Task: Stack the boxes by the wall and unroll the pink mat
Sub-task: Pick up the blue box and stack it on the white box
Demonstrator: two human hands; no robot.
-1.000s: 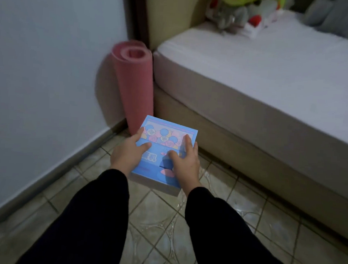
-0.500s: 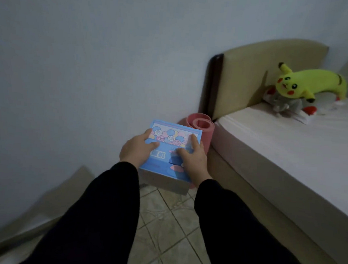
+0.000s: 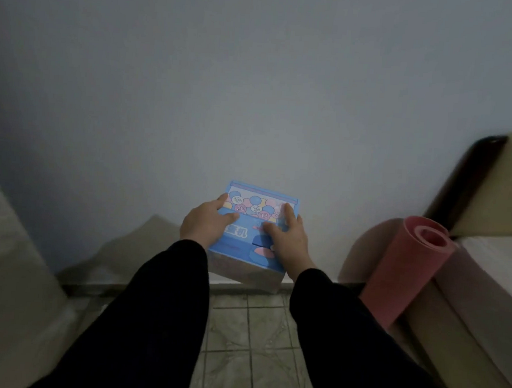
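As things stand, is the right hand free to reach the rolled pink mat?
Probably not yet: the right hand and the left hand both hold the blue box. The pink mat stands to its right, with nothing between.

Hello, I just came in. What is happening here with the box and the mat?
A person holds a blue box with both hands, the left hand and the right hand gripping its sides, and carries it in front of the wall, above the tiled floor. The pink mat is rolled up and leans by the bed on the right; nobody touches it. A large pale box stands at the left.
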